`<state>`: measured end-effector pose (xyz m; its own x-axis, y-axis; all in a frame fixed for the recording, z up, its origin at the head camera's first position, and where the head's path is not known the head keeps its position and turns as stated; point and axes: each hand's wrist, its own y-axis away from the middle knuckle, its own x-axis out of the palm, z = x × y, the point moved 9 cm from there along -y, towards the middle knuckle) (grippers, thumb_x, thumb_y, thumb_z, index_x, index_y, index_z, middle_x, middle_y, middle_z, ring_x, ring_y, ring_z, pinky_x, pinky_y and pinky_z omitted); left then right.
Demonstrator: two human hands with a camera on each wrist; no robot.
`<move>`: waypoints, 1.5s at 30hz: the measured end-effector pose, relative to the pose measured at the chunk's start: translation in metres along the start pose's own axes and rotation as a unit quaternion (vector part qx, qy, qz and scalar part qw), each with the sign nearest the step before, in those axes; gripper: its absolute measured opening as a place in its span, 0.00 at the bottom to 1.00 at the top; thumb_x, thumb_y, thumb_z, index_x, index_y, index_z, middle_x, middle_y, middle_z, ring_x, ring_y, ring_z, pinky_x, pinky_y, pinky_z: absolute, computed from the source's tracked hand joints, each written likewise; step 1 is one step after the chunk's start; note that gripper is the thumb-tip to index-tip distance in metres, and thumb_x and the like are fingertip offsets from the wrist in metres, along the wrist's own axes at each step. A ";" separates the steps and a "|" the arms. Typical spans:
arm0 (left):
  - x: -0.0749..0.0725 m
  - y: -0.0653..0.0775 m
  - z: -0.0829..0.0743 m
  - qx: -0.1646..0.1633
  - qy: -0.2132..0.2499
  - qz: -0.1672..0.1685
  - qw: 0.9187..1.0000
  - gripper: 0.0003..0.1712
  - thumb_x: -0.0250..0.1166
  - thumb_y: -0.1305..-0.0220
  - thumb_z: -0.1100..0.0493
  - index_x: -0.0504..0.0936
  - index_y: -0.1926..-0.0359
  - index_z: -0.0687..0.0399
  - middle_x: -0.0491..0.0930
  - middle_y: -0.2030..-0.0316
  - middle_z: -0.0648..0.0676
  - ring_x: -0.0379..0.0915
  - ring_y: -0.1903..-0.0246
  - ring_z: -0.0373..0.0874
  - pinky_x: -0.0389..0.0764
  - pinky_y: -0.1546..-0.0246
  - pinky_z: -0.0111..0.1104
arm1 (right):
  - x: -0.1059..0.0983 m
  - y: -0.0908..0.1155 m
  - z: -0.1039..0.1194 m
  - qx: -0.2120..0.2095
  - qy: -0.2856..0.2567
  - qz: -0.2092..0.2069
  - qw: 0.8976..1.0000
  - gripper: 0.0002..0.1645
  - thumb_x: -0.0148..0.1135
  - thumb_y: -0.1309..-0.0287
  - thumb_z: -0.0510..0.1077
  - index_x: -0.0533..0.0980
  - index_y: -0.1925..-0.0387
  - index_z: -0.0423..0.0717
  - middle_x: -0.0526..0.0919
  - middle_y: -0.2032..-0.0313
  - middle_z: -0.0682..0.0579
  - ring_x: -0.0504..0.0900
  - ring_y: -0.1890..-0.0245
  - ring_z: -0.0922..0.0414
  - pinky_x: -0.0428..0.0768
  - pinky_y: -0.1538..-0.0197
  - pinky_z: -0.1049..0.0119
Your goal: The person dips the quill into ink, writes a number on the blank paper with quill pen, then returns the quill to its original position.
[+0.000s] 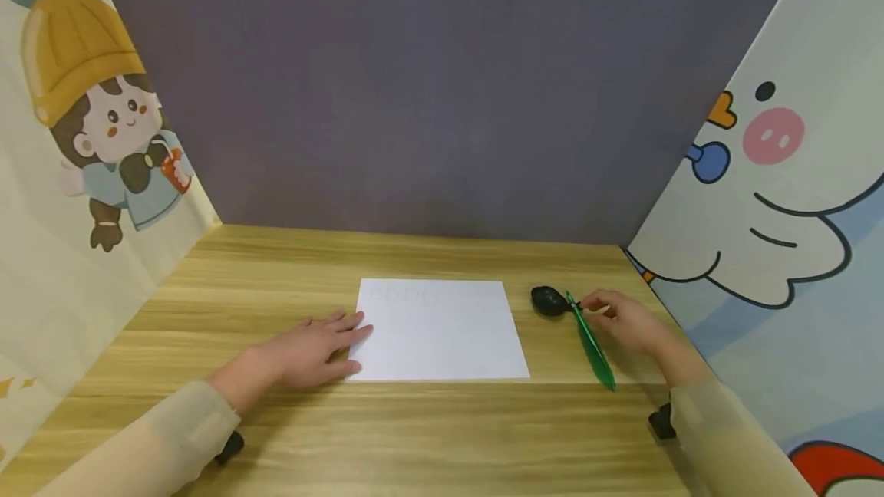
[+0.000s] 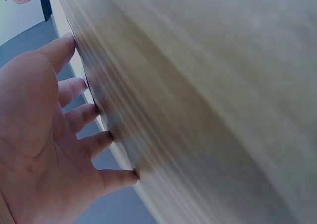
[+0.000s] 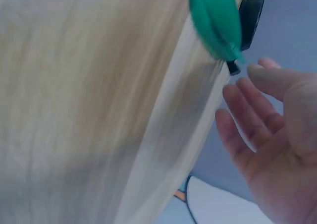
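A white sheet of paper (image 1: 438,332) with faint loop marks along its top lies on the table. My left hand (image 1: 314,351) rests at its left edge, fingers spread and fingertips on the paper; the left wrist view shows the same hand (image 2: 54,135) from the palm side. To the right of the paper are a black rounded object (image 1: 549,301) with a narrow end and a green feather-shaped pen (image 1: 592,347) lying across that end. My right hand (image 1: 625,320) is beside them, fingers loosely bent. In the right wrist view, this hand (image 3: 272,120) appears slightly apart from the green feather (image 3: 218,23).
The wood-grain table (image 1: 442,439) ends at a dark grey panel (image 1: 442,98) at the back. Cartoon-printed cloths stand on the left (image 1: 41,290) and right (image 1: 760,359). A black wrist device (image 1: 663,422) sits under the right sleeve.
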<state>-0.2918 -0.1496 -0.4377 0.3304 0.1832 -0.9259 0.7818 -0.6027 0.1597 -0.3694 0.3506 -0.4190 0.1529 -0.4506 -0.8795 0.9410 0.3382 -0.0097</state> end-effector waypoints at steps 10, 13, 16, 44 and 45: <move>-0.001 -0.002 0.000 0.006 0.007 0.012 1.000 0.43 0.57 0.17 0.33 0.63 0.13 0.48 0.54 0.12 0.59 0.49 0.14 0.71 0.55 0.25 0.80 | 0.005 -0.012 -0.013 -0.014 -0.021 0.023 0.999 0.15 0.64 0.26 0.30 0.86 0.45 0.45 0.87 0.42 0.37 0.88 0.48 0.42 0.87 0.49 0.50; 0.000 -0.003 0.000 0.003 0.006 0.014 1.000 0.43 0.57 0.17 0.33 0.63 0.13 0.47 0.54 0.12 0.59 0.48 0.14 0.70 0.55 0.24 0.79 | 0.006 -0.012 -0.012 -0.024 -0.013 0.025 0.999 0.15 0.64 0.27 0.29 0.87 0.46 0.45 0.87 0.44 0.39 0.87 0.46 0.40 0.87 0.48 0.48; -0.001 -0.002 0.000 0.001 0.007 0.013 1.000 0.43 0.58 0.17 0.33 0.63 0.13 0.47 0.54 0.12 0.59 0.48 0.14 0.70 0.55 0.24 0.79 | 0.006 -0.013 -0.009 -0.033 -0.008 0.028 0.999 0.17 0.64 0.28 0.28 0.87 0.45 0.44 0.88 0.47 0.41 0.87 0.46 0.41 0.88 0.47 0.47; -0.002 0.001 -0.003 -0.003 0.017 0.013 1.000 0.43 0.57 0.17 0.34 0.63 0.13 0.48 0.54 0.12 0.59 0.47 0.14 0.70 0.52 0.24 0.79 | 0.009 -0.007 0.009 -0.077 0.094 0.016 0.992 0.17 0.70 0.30 0.32 0.89 0.45 0.49 0.89 0.49 0.48 0.89 0.48 0.44 0.89 0.49 0.54; -0.001 0.001 -0.003 -0.004 0.018 0.014 1.000 0.43 0.57 0.17 0.34 0.62 0.13 0.48 0.53 0.12 0.59 0.46 0.14 0.70 0.52 0.23 0.79 | 0.009 -0.007 0.008 -0.075 0.092 0.016 0.993 0.17 0.70 0.30 0.31 0.89 0.45 0.48 0.89 0.48 0.47 0.89 0.49 0.45 0.89 0.49 0.55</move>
<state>-0.2903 -0.1482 -0.4354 0.3715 0.1936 -0.9080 0.7753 -0.6027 0.1887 -0.3720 0.3372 -0.4230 0.1105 -0.2833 -0.9526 0.8793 0.4747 -0.0392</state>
